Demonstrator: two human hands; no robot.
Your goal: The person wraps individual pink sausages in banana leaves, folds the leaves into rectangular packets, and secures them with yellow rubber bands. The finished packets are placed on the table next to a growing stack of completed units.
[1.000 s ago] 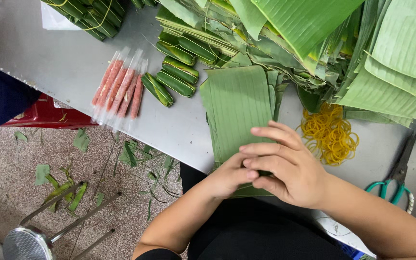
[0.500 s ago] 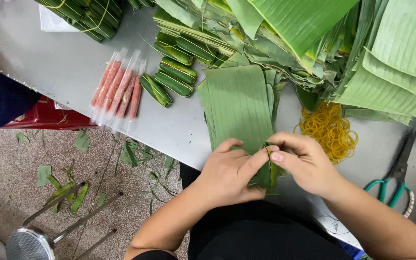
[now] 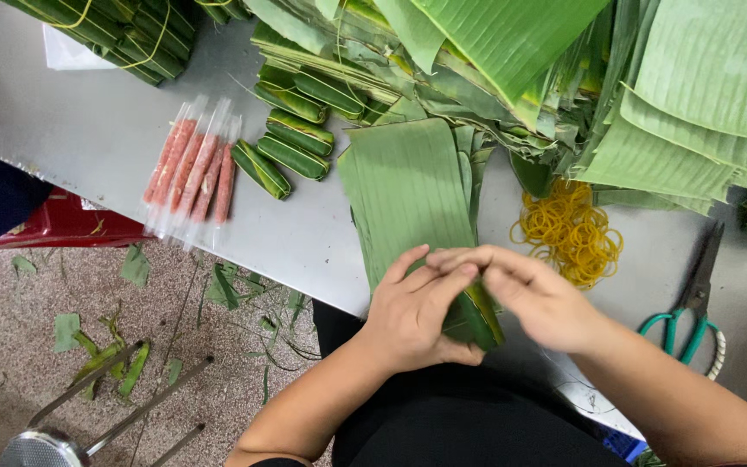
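Both hands meet over a dark green leaf-wrapped roll (image 3: 475, 318) at the near edge of the grey table (image 3: 88, 130). My left hand (image 3: 412, 316) cups the roll from the left, fingers curled over its top. My right hand (image 3: 529, 290) lies across it from the right, fingertips touching the left fingers. Just beyond the hands lies a flat stack of cut banana leaf pieces (image 3: 408, 186). Pink sausage sticks in clear plastic (image 3: 192, 169) lie to the left, and wrapped green rolls (image 3: 291, 134) beside them.
A heap of yellow rubber bands (image 3: 568, 229) lies right of the leaf stack, with green-handled scissors (image 3: 693, 298) further right. Large banana leaves (image 3: 564, 69) cover the far table. More tied bundles (image 3: 105, 35) sit far left. A red crate (image 3: 62, 220) and leaf scraps are on the floor.
The hands pressed flat on the leaf's near end, then folded it up. They now hold a closed dark green roll, turned at an angle.
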